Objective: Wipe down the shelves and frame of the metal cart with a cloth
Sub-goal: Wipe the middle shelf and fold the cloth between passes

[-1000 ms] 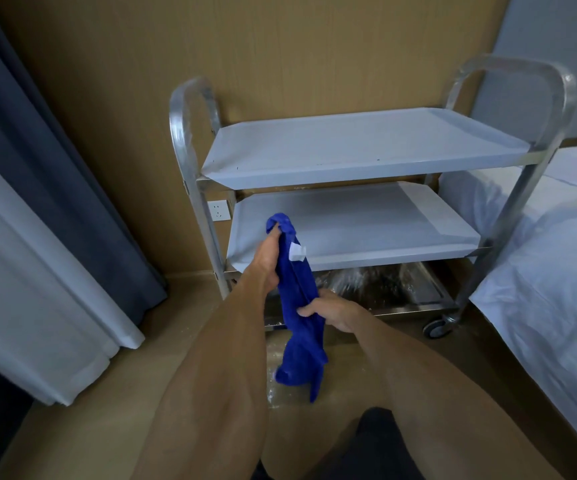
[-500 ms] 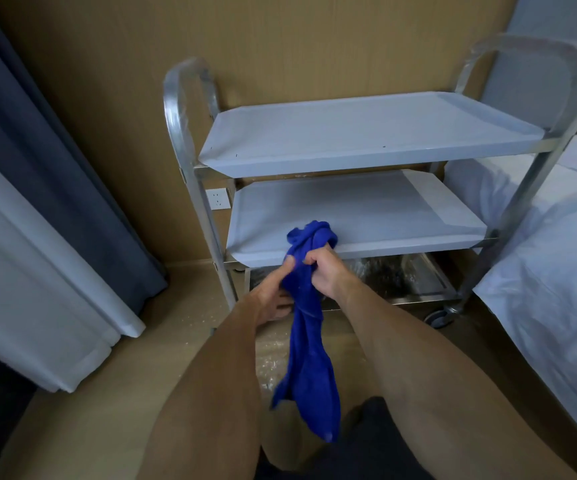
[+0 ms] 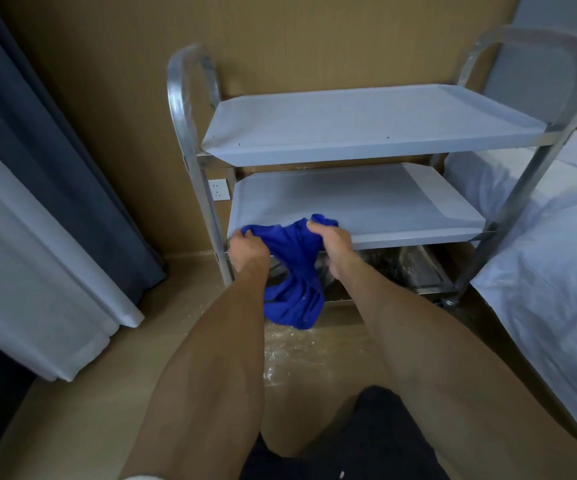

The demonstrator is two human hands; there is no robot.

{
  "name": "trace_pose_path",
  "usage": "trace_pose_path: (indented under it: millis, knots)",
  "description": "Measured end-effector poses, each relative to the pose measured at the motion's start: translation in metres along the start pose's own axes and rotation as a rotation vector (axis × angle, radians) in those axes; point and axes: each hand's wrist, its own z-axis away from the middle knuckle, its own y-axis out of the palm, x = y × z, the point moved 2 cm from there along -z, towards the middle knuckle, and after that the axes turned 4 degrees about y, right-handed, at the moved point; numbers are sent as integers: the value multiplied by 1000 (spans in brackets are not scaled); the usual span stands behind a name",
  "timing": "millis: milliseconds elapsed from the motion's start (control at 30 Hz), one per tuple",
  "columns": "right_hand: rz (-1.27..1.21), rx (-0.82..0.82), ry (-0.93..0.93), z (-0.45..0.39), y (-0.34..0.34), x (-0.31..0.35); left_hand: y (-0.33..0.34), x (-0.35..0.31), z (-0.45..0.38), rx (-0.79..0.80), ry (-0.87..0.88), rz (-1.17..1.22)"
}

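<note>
Blue cloth [image 3: 294,271] stretched between both hands, in front of the metal cart [image 3: 366,174], level with the front edge of its middle shelf [image 3: 366,202]. Left hand [image 3: 247,249] clenched round the cloth's left end, close to the cart's front-left upright [image 3: 207,202]. Right hand [image 3: 328,242] clenched round the cloth's right end, with a bunch of fabric poking above the knuckles and overlapping the middle shelf's front lip. Cannot tell whether the fabric touches the shelf. Rest of the cloth hanging loose between the wrists, down past the bottom shelf [image 3: 415,268], with its lowest fold above the floor [image 3: 72,410].

Top shelf [image 3: 366,123] and middle shelf covered in pale film; bottom shelf bare, shiny metal. Curved handle loops at both ends of the cart. One caster [image 3: 449,301] visible under the cart's front-right corner.

Behind the cart, a tan wall [image 3: 297,36] with a white socket [image 3: 218,189] showing beside the left upright. Left of the cart, a dark curtain [image 3: 55,150] and a white curtain [image 3: 20,271] reaching the floor. Right of the cart, a bed [image 3: 550,254] in white sheets, just beside the frame. Pale dusty marks on the floor before the cart.
</note>
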Motion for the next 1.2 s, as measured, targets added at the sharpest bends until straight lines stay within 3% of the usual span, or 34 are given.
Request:
trace_pose_path:
  millis: [67, 133, 200, 267, 333, 400, 500, 567, 733, 800, 933, 1033, 1100, 1200]
  knots:
    - [-52, -163, -60, -2, -6, 11, -4, 5, -11, 13, -104, 118]
    - [42, -196, -85, -2, -13, 10, -5, 8, -17, 108, -207, 234]
    - [64, -35, -62, -1, -14, -4, -5, 5, -15, 138, -274, 355]
    - [148, 249, 53, 4, -12, -17, -4, -1, -13, 139, -269, 477]
    - [446, 496, 153, 13, -9, -25, -4, -5, -12, 140, -234, 500]
    - [781, 463, 137, 14, -9, -23, -7, -1, -13, 98, -221, 459]
    - [828, 309, 14, 9, -12, -9, -14, 10, -10, 78, -178, 265]
    - [598, 266, 52, 11, -10, -1, -13, 18, -2, 220, -152, 174]
    - [130, 70, 54, 9, 12, 19, 14, 28, 31, 907, -140, 218]
    - [49, 30, 58, 8, 19, 25, 20, 27, 40, 1009, -228, 306]
    - [-7, -129, 169, -9, -7, 2, 25, 20, 35, 983, -242, 227]
    - [-65, -256, 179, -4, -29, -23, 33, 23, 29, 831, -348, 191]
    - [-115, -131, 192, 8, -32, -39, 39, 26, 27, 642, -397, 271]
    - [-4, 323, 309, 26, -32, -65, 47, 29, 13, 460, -454, 419]
